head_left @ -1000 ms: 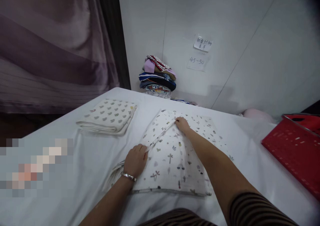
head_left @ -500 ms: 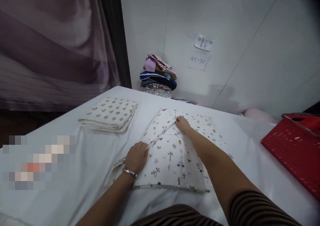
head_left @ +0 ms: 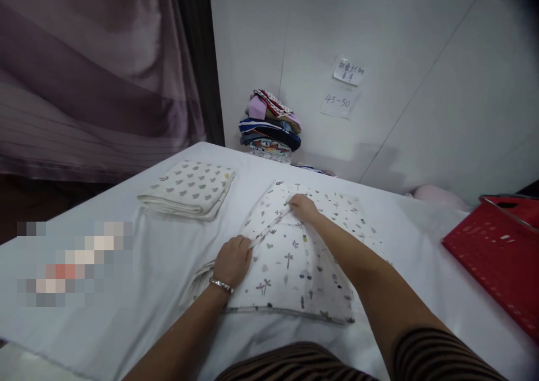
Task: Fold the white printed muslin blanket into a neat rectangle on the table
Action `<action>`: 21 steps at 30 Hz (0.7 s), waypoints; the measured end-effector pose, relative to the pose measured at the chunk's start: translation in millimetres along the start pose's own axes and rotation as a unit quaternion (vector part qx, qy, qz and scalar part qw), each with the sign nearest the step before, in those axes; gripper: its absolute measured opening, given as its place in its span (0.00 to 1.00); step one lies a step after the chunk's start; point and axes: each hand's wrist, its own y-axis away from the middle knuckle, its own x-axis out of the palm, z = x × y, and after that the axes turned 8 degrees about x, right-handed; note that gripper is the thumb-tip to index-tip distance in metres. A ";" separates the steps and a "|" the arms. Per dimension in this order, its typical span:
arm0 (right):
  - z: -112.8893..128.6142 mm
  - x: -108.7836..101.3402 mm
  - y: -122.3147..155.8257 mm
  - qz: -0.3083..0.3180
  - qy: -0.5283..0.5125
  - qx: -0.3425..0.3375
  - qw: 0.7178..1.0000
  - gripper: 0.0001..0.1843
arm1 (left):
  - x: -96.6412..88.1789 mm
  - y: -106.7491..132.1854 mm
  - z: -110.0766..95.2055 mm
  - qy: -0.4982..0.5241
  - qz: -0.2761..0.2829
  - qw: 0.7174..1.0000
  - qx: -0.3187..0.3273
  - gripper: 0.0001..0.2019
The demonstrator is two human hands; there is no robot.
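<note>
A white cloth [head_left: 290, 269] printed with small palm trees and plants lies partly folded on the white-covered table in front of me. My left hand [head_left: 233, 260], with a silver bracelet at the wrist, is closed on the cloth's folded edge at its left side. Farther up the same edge, my right hand [head_left: 304, 208] pinches the hem between thumb and fingers. The edge runs slightly raised and slanting between both hands. Left of it, apart, rests a folded white cloth [head_left: 193, 187] with grey shapes.
A red plastic basket [head_left: 484, 246] stands at the right edge. Behind the table rises a stack of folded fabrics [head_left: 272, 128] against the wall, below two paper notes [head_left: 348, 71]. A mauve curtain [head_left: 105, 78] hangs at left. A blurred patch [head_left: 76, 263] covers something on the table [head_left: 147, 291].
My right hand has shifted slightly left along with the pinched hem. My left hand keeps its place on the edge. The whole view has turned a little.
</note>
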 end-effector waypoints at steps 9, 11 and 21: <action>1.3 -2.0 2.1 0.041 0.112 -0.079 0.990 0.13 | 0.5 0.0 0.2 0.003 -0.005 1.000 0.001 0.09; 0.7 -2.7 2.4 0.040 0.114 -0.084 0.989 0.14 | 0.4 -0.2 0.1 0.004 -0.003 1.000 0.000 0.08; -5.7 -0.1 -2.0 0.027 0.101 -0.093 0.990 0.13 | 0.5 0.4 -0.1 0.005 -0.008 1.000 0.000 0.08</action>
